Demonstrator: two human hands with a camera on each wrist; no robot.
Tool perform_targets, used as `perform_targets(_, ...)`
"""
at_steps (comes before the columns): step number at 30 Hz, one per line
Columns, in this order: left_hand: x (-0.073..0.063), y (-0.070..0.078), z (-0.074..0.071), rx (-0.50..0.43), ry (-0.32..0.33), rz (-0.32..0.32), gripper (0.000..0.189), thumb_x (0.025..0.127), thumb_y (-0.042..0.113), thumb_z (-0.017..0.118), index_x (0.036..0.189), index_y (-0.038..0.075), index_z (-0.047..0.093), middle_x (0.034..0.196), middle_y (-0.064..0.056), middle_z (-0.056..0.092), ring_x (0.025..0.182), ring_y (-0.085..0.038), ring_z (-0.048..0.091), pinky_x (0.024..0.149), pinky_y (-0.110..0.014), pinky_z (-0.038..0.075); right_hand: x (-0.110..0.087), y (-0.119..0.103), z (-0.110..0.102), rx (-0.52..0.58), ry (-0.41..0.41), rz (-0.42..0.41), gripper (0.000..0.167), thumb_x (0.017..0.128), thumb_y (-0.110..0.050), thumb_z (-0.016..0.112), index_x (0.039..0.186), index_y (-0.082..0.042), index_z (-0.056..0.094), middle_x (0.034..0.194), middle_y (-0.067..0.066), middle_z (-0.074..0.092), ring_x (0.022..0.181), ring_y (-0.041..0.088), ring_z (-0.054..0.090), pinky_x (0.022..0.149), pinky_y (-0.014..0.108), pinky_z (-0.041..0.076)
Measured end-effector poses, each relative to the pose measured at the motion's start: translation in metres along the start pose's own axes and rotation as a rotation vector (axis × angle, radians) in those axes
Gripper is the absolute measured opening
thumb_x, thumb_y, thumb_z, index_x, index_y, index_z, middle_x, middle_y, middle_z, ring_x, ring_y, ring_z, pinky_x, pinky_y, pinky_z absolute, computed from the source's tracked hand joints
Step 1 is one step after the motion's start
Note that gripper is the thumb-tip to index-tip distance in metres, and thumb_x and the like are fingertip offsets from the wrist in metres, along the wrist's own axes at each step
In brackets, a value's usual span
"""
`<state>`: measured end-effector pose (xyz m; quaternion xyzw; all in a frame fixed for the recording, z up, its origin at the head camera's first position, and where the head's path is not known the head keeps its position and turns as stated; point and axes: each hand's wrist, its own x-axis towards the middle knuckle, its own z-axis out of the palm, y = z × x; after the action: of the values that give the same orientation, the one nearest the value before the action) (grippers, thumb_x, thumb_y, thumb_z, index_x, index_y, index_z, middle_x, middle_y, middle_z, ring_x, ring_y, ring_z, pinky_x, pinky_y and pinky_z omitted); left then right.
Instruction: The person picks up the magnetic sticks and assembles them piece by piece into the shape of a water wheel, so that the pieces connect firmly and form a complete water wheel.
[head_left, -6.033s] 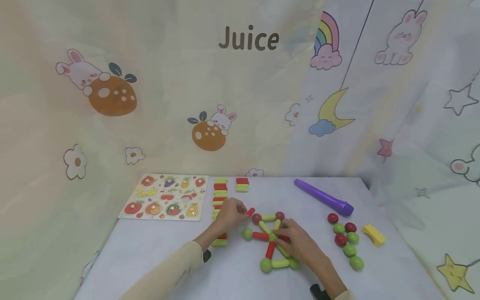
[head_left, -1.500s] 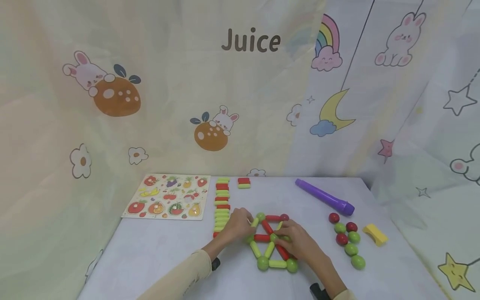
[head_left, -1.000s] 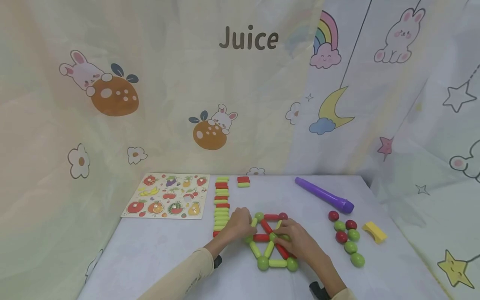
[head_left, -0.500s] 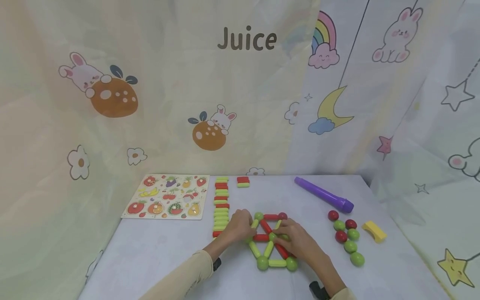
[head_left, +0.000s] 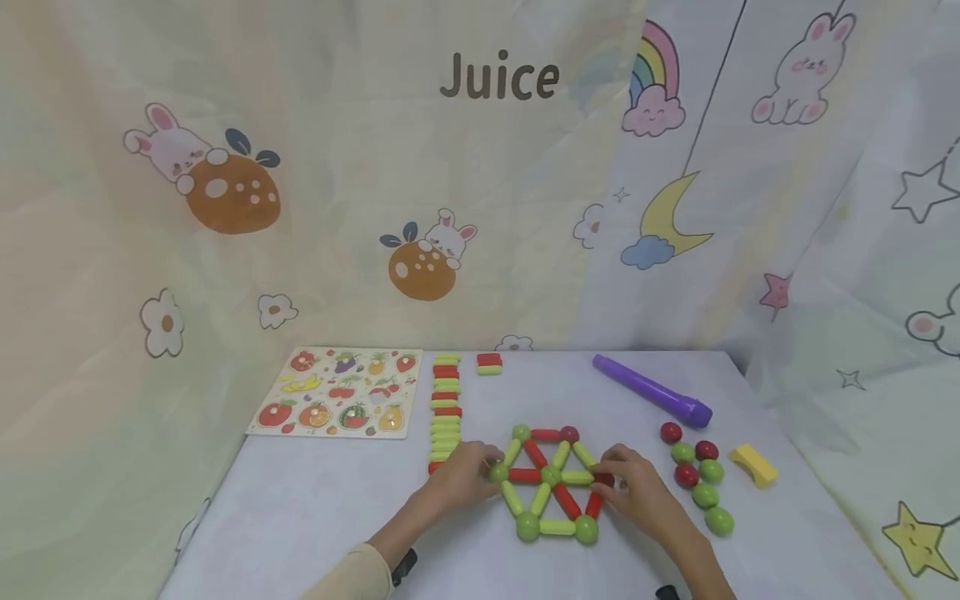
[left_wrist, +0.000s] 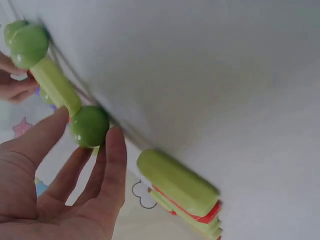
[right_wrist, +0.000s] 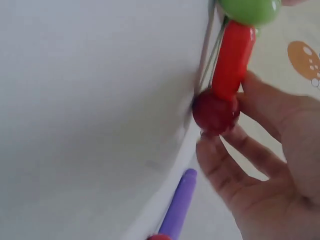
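Note:
On the table a flat hexagon of magnetic rods and balls lies between both hands, with red and yellow-green rods meeting at a green centre ball (head_left: 551, 475). My left hand (head_left: 461, 479) holds the green ball (left_wrist: 90, 126) at the hexagon's left corner, thumb on one side and fingertips on the other. At the right corner, my right hand (head_left: 637, 492) pinches a dark red ball (right_wrist: 216, 112), which joins a red rod (right_wrist: 233, 60). Its fingers partly cover that ball in the head view. Another dark red ball (head_left: 569, 435) sits at the far side.
A column of loose rods (head_left: 446, 423) lies left of the hexagon, with a small stack of rods (head_left: 489, 365) behind. A fruit puzzle board (head_left: 333, 392) is at back left. A purple microphone-shaped toy (head_left: 652, 390), several loose balls (head_left: 705, 496) and a yellow arched block (head_left: 753, 465) lie right.
Six seconds ago the left hand held a loose red rod and the frame was differently arranged. Since half a second ago, the right hand has moved from the centre to the right corner; the left shifted slightly leftward.

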<state>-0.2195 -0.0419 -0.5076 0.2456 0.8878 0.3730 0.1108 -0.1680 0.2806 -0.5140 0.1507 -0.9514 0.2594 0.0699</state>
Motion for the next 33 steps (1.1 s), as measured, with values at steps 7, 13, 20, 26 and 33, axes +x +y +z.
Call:
perform_targets(7, -0.014, -0.009, 0.011, 0.033, 0.117, 0.05, 0.03, 0.091, -0.001, 0.084, 0.121, 0.0, 0.078, 0.101, -0.002, 0.072, 0.092, -0.012, 0.064, 0.079, -0.024, 0.058, 0.009, -0.007, 0.013, 0.055, 0.028, 0.065, 0.019, 0.089, -0.006, 0.088, 0.107, -0.009, 0.084, 0.101, -0.004, 0.065, 0.087, 0.009, 0.058, 0.078, 0.025, 0.058)
perform_targets(13, -0.029, -0.01, -0.01, 0.114, 0.164, -0.003, 0.037, 0.094, 0.002, 0.08, 0.131, 0.003, 0.073, 0.121, -0.008, 0.072, 0.107, -0.019, 0.065, 0.09, -0.036, 0.061, 0.007, -0.009, 0.009, 0.033, 0.001, 0.093, 0.024, 0.091, -0.012, 0.087, 0.115, -0.01, 0.082, 0.106, -0.002, 0.068, 0.091, 0.013, 0.062, 0.077, 0.027, 0.059)
perform_targets(20, -0.04, -0.023, -0.041, 0.271, 0.209, -0.055, 0.017, 0.085, 0.001, 0.089, 0.099, 0.004, 0.08, 0.091, -0.002, 0.07, 0.083, -0.014, 0.055, 0.071, -0.03, 0.054, -0.019, -0.001, -0.013, -0.01, 0.148, 0.044, 0.033, 0.088, -0.01, 0.089, 0.12, -0.008, 0.08, 0.113, 0.003, 0.074, 0.097, 0.025, 0.071, 0.072, 0.03, 0.062)
perform_targets(26, -0.041, -0.032, -0.028, 0.341, 0.189, -0.021, 0.013, 0.085, -0.003, 0.087, 0.089, 0.008, 0.08, 0.081, 0.004, 0.064, 0.078, -0.011, 0.053, 0.068, -0.026, 0.051, -0.037, 0.006, -0.024, -0.027, 0.205, 0.053, 0.032, 0.085, -0.006, 0.09, 0.116, -0.006, 0.081, 0.109, 0.003, 0.075, 0.093, 0.026, 0.07, 0.069, 0.028, 0.062)
perform_targets(33, -0.045, -0.034, -0.019, 0.509, 0.226, 0.053, 0.018, 0.082, -0.005, 0.088, 0.095, 0.008, 0.081, 0.083, 0.003, 0.063, 0.077, -0.012, 0.053, 0.065, -0.026, 0.05, -0.043, 0.013, -0.027, 0.004, 0.191, 0.092, 0.031, 0.086, -0.005, 0.089, 0.116, -0.006, 0.081, 0.11, 0.004, 0.077, 0.091, 0.024, 0.071, 0.07, 0.027, 0.062)
